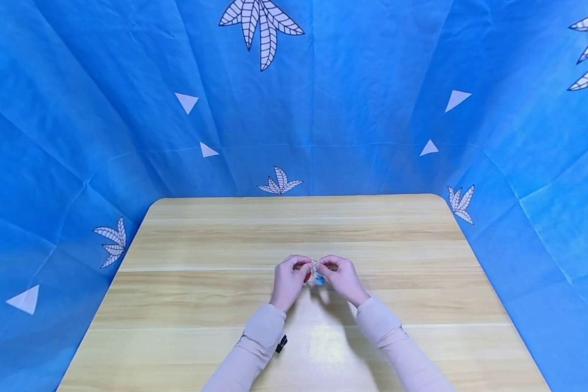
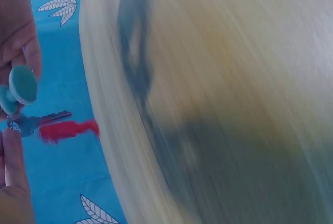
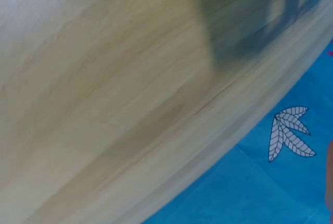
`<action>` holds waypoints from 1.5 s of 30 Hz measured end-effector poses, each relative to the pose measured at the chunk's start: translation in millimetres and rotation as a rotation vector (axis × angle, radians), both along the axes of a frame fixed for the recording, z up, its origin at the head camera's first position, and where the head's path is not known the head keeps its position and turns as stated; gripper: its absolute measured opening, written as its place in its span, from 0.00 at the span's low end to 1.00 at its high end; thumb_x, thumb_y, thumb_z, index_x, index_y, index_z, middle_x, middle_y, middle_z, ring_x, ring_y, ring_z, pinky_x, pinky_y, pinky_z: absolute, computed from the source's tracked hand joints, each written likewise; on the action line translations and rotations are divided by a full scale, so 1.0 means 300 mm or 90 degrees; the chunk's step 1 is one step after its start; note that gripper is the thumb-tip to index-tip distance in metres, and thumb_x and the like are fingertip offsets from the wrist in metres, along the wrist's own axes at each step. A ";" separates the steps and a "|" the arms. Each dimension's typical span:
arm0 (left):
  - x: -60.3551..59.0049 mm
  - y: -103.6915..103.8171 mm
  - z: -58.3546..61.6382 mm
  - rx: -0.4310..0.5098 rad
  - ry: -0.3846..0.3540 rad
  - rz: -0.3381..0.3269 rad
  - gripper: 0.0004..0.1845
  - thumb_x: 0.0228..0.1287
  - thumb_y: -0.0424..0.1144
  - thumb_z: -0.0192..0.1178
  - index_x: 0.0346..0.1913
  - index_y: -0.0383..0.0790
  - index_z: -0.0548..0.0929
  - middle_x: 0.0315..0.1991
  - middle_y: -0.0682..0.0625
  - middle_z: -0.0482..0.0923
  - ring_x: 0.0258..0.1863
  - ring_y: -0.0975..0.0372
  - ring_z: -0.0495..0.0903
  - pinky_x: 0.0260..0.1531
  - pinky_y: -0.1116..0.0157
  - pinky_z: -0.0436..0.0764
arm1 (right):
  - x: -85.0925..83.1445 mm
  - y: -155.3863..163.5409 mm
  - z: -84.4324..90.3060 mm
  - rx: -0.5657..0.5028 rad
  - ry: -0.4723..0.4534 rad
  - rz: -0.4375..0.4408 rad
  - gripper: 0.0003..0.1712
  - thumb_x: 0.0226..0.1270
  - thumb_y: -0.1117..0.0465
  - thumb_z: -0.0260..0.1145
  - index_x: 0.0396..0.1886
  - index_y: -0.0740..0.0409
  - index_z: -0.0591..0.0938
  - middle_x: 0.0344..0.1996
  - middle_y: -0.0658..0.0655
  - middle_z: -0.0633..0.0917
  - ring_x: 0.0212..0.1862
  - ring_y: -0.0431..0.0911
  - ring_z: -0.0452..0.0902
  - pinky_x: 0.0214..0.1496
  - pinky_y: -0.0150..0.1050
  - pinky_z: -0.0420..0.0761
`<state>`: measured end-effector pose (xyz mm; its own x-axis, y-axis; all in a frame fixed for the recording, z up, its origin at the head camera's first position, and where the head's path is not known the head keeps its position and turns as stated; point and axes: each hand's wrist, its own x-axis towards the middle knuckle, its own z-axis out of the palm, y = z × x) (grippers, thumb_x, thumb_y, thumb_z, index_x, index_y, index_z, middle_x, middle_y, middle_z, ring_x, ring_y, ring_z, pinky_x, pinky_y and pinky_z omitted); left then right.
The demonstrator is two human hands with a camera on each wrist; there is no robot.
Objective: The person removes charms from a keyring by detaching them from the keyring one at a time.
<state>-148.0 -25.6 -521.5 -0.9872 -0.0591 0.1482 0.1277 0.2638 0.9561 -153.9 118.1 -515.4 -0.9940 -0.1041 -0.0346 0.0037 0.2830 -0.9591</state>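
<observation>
Fingers (image 1: 301, 265) of both hands curl inward and pinch a small bunch of keys (image 1: 315, 274) between them, held just above the wooden table (image 1: 225, 305) near its middle. Left hand (image 1: 289, 280) and right hand (image 1: 340, 279) meet fingertip to fingertip over the bunch. A red piece (image 1: 307, 277) shows on the left-hand side, a blue piece (image 1: 320, 280) on the right-hand side. Left wrist view: a red key (image 2: 67, 130), a darker metal key (image 2: 36, 123) beside it, and teal round caps (image 2: 21, 86), all hanging between fingers at the left edge; the table surface there is motion-blurred. Right wrist view shows only blurred table and cloth. Pale sleeves (image 1: 262, 332) cover both forearms. A small black clip (image 1: 281, 343) sits at the left cuff. Blue cloth with white leaf prints (image 1: 372, 109) surrounds the table on the far, left and right sides.
</observation>
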 end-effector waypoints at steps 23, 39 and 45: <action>-0.003 -0.007 -0.008 -0.218 0.108 -0.037 0.06 0.54 0.35 0.65 0.35 0.38 0.85 0.32 0.50 0.83 0.31 0.63 0.81 0.35 0.73 0.81 | -0.001 -0.002 -0.015 0.057 0.013 0.015 0.03 0.58 0.66 0.64 0.31 0.60 0.83 0.29 0.56 0.85 0.31 0.41 0.80 0.38 0.32 0.81; -0.001 -0.008 -0.034 -0.181 0.121 -0.038 0.04 0.57 0.34 0.61 0.33 0.36 0.83 0.32 0.48 0.82 0.33 0.61 0.83 0.36 0.76 0.81 | -0.001 -0.006 -0.009 0.042 0.013 0.005 0.03 0.57 0.66 0.64 0.31 0.58 0.83 0.27 0.53 0.85 0.30 0.40 0.78 0.35 0.31 0.80; 0.001 -0.010 -0.045 -0.113 0.090 -0.037 0.03 0.58 0.32 0.60 0.33 0.35 0.82 0.33 0.47 0.81 0.34 0.59 0.82 0.38 0.75 0.81 | -0.005 -0.007 -0.004 0.017 -0.004 0.005 0.03 0.57 0.66 0.64 0.31 0.59 0.83 0.28 0.55 0.85 0.30 0.42 0.79 0.35 0.32 0.80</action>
